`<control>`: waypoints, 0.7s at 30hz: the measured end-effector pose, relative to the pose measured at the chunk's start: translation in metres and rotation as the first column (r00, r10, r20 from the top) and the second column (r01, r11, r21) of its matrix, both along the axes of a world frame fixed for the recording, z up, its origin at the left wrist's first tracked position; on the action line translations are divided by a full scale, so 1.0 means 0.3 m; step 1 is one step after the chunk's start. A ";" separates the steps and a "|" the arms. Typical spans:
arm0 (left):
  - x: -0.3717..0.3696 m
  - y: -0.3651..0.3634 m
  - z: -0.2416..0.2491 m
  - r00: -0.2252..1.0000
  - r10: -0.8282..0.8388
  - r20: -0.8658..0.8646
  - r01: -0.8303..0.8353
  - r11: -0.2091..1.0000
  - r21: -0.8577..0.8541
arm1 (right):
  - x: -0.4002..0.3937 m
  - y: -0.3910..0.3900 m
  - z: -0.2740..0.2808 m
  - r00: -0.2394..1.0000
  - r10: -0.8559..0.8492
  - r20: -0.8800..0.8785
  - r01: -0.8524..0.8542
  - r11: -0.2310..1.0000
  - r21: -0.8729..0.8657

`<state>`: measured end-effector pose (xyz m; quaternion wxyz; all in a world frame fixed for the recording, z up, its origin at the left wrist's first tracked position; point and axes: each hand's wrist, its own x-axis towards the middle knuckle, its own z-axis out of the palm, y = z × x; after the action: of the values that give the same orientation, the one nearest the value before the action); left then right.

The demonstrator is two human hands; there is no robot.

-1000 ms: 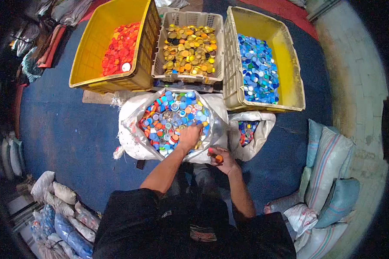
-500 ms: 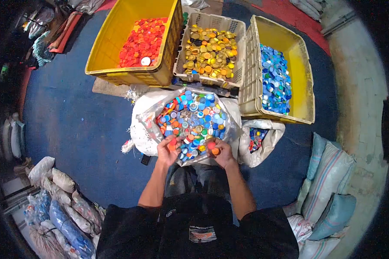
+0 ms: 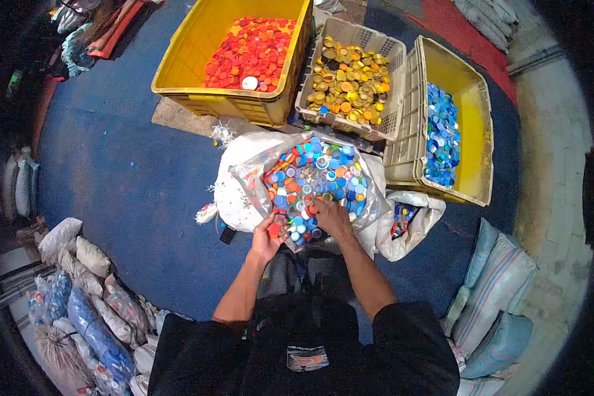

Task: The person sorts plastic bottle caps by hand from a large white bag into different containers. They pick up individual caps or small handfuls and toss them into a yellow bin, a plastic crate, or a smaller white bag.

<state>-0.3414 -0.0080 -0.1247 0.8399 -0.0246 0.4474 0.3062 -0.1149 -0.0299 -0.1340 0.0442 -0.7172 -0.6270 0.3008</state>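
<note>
An open sack (image 3: 244, 155) full of mixed coloured bottle caps (image 3: 340, 173) lies in front of me. My left hand (image 3: 267, 239), at the sack's near left edge, is closed around red caps (image 3: 274, 230). Over the near middle of the caps, my right hand (image 3: 330, 216) reaches in with its fingers closed at a red cap (image 3: 312, 209). Behind the sack stand a yellow crate (image 3: 224, 104) with red caps, a pale crate (image 3: 346, 127) with yellow caps, and another yellow crate (image 3: 435, 191) with blue caps.
A smaller open sack (image 3: 419, 241) with caps sits right of the main sack. A dark phone-like object (image 3: 228, 235) lies on the blue floor (image 3: 125, 198). Filled bags (image 3: 105, 310) are heaped at the lower left, and stuffed sacks (image 3: 492, 290) lean at the right.
The view has shifted, so the crates and sack appear further right. My right hand has moved inward over the caps, and its orange cap no longer shows. My left hand still holds red caps.
</note>
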 end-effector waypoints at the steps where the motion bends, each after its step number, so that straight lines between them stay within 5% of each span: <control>1: 0.000 0.006 0.005 1.000 0.000 0.012 0.000 1.000 -0.007 | -0.006 0.005 -0.010 1.000 -0.002 0.031 0.002 1.000 0.004; 8: -0.005 0.018 0.027 0.998 -0.047 -0.045 0.049 0.997 0.061 | -0.029 0.016 -0.038 0.997 0.008 0.077 -0.010 0.999 0.036; 16: 0.035 0.003 0.004 0.911 -0.235 -0.338 0.288 0.951 0.116 | -0.029 0.000 -0.046 0.989 -0.137 0.048 0.134 0.989 0.069; 19: 0.070 -0.011 0.010 0.821 -0.292 -0.490 0.422 0.889 0.178 | 0.004 -0.027 -0.111 0.958 -0.198 -0.206 0.245 0.940 0.237; 21: 0.082 -0.019 -0.005 0.759 -0.294 -0.581 0.510 0.823 0.250 | 0.031 -0.047 -0.125 0.852 -0.358 -0.383 0.413 0.908 0.069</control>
<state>-0.3169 -0.0137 -0.1262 0.7211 0.3268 0.5798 0.1926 -0.1056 -0.0441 -0.1715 0.2717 -0.7555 -0.4716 0.3648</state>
